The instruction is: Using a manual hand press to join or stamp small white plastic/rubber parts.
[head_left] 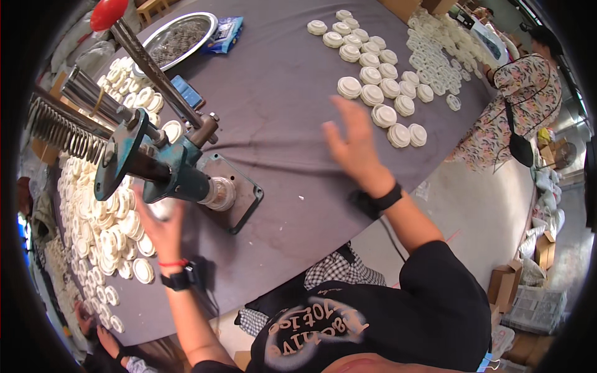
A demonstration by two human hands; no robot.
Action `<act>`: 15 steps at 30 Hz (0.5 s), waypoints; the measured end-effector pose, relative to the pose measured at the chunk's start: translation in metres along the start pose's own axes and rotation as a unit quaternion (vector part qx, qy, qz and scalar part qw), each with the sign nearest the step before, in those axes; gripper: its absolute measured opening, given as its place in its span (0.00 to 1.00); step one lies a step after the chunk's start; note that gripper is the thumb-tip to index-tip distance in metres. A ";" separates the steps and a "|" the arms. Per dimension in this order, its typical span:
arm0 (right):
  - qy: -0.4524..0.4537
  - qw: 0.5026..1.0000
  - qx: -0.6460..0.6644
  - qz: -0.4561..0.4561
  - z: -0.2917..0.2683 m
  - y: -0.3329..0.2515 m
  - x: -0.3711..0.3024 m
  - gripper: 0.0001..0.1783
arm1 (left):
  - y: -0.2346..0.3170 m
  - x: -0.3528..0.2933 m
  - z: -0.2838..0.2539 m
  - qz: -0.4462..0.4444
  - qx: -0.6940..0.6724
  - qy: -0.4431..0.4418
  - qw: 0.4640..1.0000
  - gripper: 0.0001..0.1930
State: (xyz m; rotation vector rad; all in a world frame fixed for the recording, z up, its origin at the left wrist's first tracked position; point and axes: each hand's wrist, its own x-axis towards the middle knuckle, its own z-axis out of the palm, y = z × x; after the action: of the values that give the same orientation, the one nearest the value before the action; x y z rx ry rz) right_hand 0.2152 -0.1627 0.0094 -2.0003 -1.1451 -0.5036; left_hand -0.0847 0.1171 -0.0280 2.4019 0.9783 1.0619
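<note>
My left hand [164, 231], blurred by motion, is beside the teal lever press [180, 168], with its thumb and fingers around a white plastic disc [163, 209]. Just left of it lies a large heap of white plastic discs [102, 233]. My right hand [357, 146] reaches over the grey-covered table, its fingers apart and nothing in them. Beyond its fingertips, white round lidded pieces [372, 95] stand in slanting rows. A round fixture [220, 193] sits under the press head, on the press's base plate [239, 208]. A long lever with a red knob [109, 13] rises from the press.
A silver oval tray of small metal parts [180, 40] and a blue packet [224, 35] lie at the far left. A phone [187, 92] rests behind the press. Loose white rings [438, 53] cover the far right corner, near another person [528, 93]. Someone else's hands [109, 342] show at lower left.
</note>
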 end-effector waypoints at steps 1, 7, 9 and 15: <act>0.010 0.992 -0.129 0.014 -0.016 0.037 -0.012 0.32 | -0.001 0.019 -0.002 0.021 0.025 0.036 0.999 0.44; -0.156 0.883 -0.430 0.108 -0.029 0.117 -0.035 0.35 | 0.021 0.017 0.025 0.020 -0.054 0.064 0.996 0.36; -0.204 0.931 -0.294 0.079 0.004 0.109 -0.039 0.34 | 0.041 -0.009 0.030 0.066 -0.011 0.060 0.996 0.32; -0.297 0.953 0.023 -0.060 0.029 -0.048 -0.069 0.33 | 0.082 -0.082 0.011 -0.066 -0.170 0.057 0.982 0.27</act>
State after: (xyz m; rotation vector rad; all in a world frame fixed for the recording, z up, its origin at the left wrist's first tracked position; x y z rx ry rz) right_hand 0.1370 -0.1635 -0.0341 -2.1108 -1.6253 0.0889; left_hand -0.0789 0.0008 -0.0338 1.9934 0.8945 1.2169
